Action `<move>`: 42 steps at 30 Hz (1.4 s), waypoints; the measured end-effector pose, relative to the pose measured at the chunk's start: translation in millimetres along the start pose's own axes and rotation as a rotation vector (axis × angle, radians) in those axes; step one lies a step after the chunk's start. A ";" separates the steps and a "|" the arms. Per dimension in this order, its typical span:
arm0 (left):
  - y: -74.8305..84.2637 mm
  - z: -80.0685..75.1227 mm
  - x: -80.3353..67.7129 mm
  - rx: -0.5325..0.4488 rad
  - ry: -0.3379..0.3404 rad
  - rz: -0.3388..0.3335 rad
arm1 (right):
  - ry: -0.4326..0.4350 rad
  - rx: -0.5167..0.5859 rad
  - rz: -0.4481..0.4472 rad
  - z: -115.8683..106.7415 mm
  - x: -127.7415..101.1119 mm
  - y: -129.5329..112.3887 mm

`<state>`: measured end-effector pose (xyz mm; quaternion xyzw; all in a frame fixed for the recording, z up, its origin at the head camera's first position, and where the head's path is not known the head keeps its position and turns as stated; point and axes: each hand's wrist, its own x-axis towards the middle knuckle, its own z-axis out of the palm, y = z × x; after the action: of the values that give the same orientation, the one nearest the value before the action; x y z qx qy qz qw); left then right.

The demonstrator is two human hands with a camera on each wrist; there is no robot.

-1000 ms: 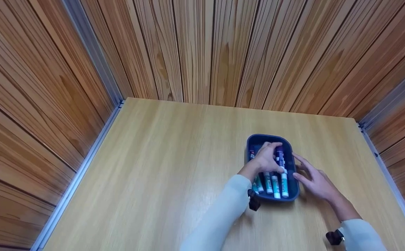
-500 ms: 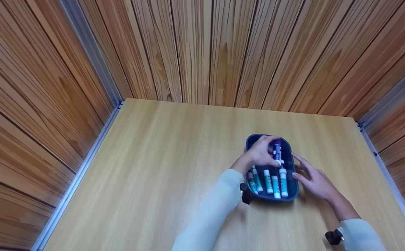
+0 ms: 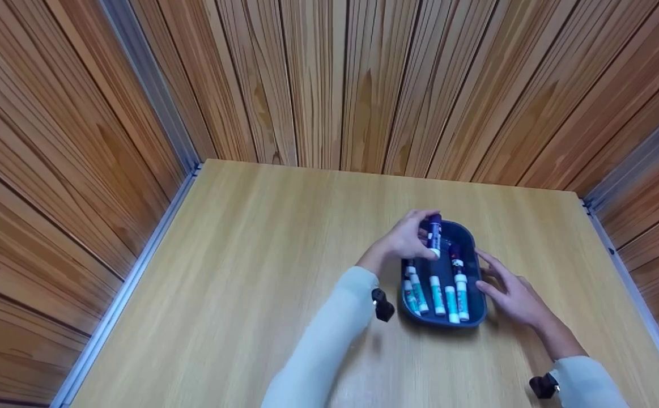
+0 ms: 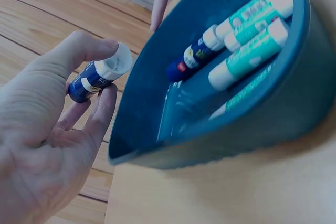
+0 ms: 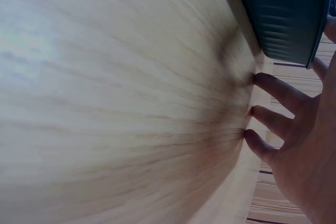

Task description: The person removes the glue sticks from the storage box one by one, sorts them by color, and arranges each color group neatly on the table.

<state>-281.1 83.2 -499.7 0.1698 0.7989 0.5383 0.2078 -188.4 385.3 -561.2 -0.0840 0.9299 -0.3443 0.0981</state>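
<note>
Surface: light wood-grain table [image 3: 284,272] under both hands. Vertical wood-plank walls [image 3: 329,79] rise beyond the hands and on both outer sides, with grey metal trim [image 3: 131,266] along the table edges.

Blue tray [image 3: 473,309] sits on the table between the two hands. Left hand [image 3: 405,239] is raised over the tray's far-left rim, thumb and fingers pinching a blue-bodied glue stick [image 3: 433,235] held roughly upright, clear of the tray. Right hand [image 3: 513,294] lies just beside the tray's right wall, fingers spread and straight. Head view shows fingertips at the rim; right wrist view shows fingertips [image 5: 262,81] resting on the table next to the tray [image 5: 286,14]. Whether they actually touch the wall, cannot tell.

In the tray: several teal glue sticks [image 3: 436,294] lying side by side near the end closer to the person, one dark glue stick [image 3: 455,262] beyond them. Nothing lies between the left hand and the tray.

View differences: left wrist view shows the held stick's white cap [image 4: 116,62] and label, plus the tray's glossy inner floor [image 4: 173,114]; head view doesn't resolve those. Right wrist view is mostly blurred tabletop, showing only the tray's ribbed outer wall. Black wrist-mounted units [image 3: 383,305] show only in head view.
</note>
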 end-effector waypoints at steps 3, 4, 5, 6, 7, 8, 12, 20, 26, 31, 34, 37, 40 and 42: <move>-1.8 -9.5 -2.8 -0.042 -0.003 -0.021 | 0.005 -0.002 -0.009 -0.2 0.0 0.4; -2.3 -12.6 -4.1 -0.049 -0.002 -0.031 | 0.006 -0.002 -0.011 -0.4 -0.1 0.5; -3.1 -15.6 -4.9 -0.051 0.001 -0.037 | 0.009 -0.003 -0.015 -0.5 -0.1 0.7; -4.0 -18.7 -5.8 -0.054 0.001 -0.039 | 0.010 -0.004 -0.017 -0.6 -0.2 0.8; -4.7 -21.9 -7.0 -0.055 0.005 -0.048 | 0.011 -0.006 -0.018 -0.7 -0.3 0.9; -5.6 -25.0 -7.9 -0.048 0.007 -0.052 | 0.012 -0.007 -0.019 -0.7 -0.3 1.1; -10.1 -38.6 -11.7 -0.042 0.004 -0.061 | 0.013 -0.010 -0.021 -0.7 -0.1 1.1; -22.2 -69.5 -21.9 -0.024 0.017 -0.099 | 0.013 -0.017 -0.016 -0.4 1.7 -1.8; -31.6 -91.4 -31.0 0.003 0.062 -0.165 | 0.012 -0.013 -0.018 -1.2 2.4 -2.4; -39.9 -110.0 -38.1 0.012 0.077 -0.170 | 0.011 -0.013 -0.017 -0.2 1.8 -0.6; -46.1 -121.4 -42.0 0.015 0.073 -0.165 | 0.010 -0.015 -0.013 0.7 0.0 0.2; -52.2 -131.9 -46.1 0.047 0.073 -0.153 | 0.014 -0.014 -0.012 1.1 -1.3 1.2; -57.0 -140.6 -50.2 0.074 0.083 -0.156 | 0.013 -0.017 -0.014 0.9 -1.4 1.5; -59.2 -144.8 -52.5 0.081 0.092 -0.160 | 0.012 -0.020 -0.014 0.4 -0.8 1.8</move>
<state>-313.5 -78.6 -498.5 0.0888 0.8396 0.4946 0.2063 -187.7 386.6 -562.6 -0.0893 0.9333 -0.3362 0.0892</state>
